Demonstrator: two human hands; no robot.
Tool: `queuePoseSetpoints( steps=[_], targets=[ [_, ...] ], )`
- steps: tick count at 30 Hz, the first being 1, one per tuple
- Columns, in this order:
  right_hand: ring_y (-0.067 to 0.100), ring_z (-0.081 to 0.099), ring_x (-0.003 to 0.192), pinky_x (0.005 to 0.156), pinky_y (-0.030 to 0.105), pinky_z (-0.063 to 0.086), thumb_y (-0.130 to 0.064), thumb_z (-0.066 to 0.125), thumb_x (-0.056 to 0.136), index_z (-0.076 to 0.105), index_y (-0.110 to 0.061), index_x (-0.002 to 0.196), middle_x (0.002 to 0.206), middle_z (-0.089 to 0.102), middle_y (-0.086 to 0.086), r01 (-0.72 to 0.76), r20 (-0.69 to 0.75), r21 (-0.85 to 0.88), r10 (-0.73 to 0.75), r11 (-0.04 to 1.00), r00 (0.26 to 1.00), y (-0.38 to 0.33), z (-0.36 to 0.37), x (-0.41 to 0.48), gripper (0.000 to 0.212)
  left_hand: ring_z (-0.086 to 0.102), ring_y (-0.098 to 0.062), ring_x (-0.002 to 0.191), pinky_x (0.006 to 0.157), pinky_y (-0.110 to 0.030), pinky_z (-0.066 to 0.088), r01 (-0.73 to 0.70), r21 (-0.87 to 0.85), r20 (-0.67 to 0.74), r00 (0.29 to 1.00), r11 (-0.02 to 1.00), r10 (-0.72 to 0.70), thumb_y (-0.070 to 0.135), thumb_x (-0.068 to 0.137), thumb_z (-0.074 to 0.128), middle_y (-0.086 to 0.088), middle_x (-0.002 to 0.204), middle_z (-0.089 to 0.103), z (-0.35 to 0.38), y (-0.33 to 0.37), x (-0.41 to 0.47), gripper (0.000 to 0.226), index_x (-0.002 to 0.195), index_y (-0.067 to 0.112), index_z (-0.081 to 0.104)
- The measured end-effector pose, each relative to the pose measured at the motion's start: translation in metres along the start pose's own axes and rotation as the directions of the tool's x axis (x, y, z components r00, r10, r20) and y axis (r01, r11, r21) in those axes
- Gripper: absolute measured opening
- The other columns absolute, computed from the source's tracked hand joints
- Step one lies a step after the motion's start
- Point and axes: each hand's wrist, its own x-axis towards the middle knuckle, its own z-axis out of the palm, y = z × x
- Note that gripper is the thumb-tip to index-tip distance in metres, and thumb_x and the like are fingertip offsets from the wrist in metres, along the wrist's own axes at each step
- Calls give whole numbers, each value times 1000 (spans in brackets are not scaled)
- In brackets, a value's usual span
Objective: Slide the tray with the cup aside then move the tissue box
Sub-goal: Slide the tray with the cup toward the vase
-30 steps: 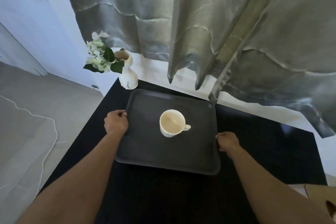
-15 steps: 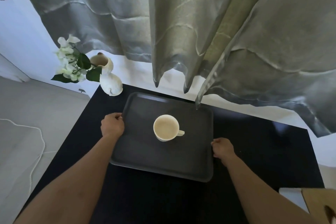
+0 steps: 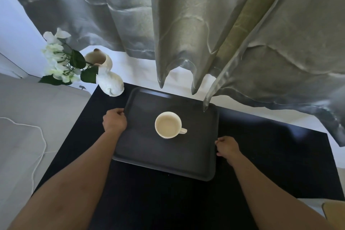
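Note:
A dark grey tray [image 3: 149,157] lies on the black table [image 3: 270,164], toward its far left part. A cream cup [image 3: 168,124] stands upright near the tray's middle, handle pointing right. My left hand [image 3: 114,122] grips the tray's left rim. My right hand [image 3: 226,147] is closed on the tray's right rim. No tissue box is in view.
A white vase [image 3: 110,78] with white flowers [image 3: 57,58] stands at the table's far left corner, just beyond the tray. Grey curtains [image 3: 205,33] hang over the far edge, their hem touching the tray's far right corner. A white cable [image 3: 40,147] lies on the floor at left.
The tray and cup sit a little closer to the vase and the table's left side than before. Both hands keep their hold on the rims. The camera has turned slightly left.

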Motion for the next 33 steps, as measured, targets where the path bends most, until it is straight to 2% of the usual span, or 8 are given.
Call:
queuePoseSetpoints(
  steps=[5,9,17,20,26,30,33],
  targets=[
    [19,57,71,86,46,57,-9,54,95,58,-9,85,81,57,5,18,12,-3,-18,1000,1000,-2,7,5,10,59,-38,116,103,-44,46,1,3,-12,1000,1000,0,11,92,50,-17,125,66,4,-1,13,34,121,14,68],
    [22,58,72,87,48,57,-10,54,94,55,-14,71,74,57,6,39,16,-51,-38,998,999,-5,10,5,24,59,-39,116,104,-44,46,13,5,-18,1000,1000,-13,11,92,49,-17,125,66,6,-2,19,35,121,15,68],
    [25,59,80,91,49,53,-10,54,94,53,-16,68,74,56,6,45,11,-82,-44,996,999,-9,10,2,27,59,-38,117,102,-42,46,5,16,-36,999,1000,-5,9,92,47,-17,126,65,12,-5,21,36,122,13,67],
    [20,59,73,89,48,55,-12,54,95,55,-16,73,77,59,6,41,2,-47,-41,998,999,-6,12,2,22,58,-37,118,102,-42,46,2,8,-43,999,1000,-2,8,93,47,-17,126,65,13,-5,22,36,122,13,67],
    [16,59,77,89,44,56,-14,54,95,59,-14,92,86,59,4,38,14,12,-38,999,999,-3,12,-3,6,58,-38,117,101,-43,47,-19,1,-56,998,1000,19,9,93,45,-17,127,64,10,-6,18,36,123,12,65],
    [23,60,79,92,48,53,-16,51,96,57,-15,73,75,58,4,32,-6,3,-32,999,999,-6,12,-10,24,55,-37,120,102,-43,43,-60,0,-60,996,998,60,12,94,45,-18,126,63,9,-4,9,38,129,10,59],
    [31,64,86,91,50,53,-15,49,95,57,-15,70,78,62,9,42,-32,2,-42,999,999,-7,10,-18,26,52,-33,125,106,-44,41,-88,-35,-19,996,995,88,13,94,48,-15,129,62,6,-5,2,43,137,10,50]
  ],
)
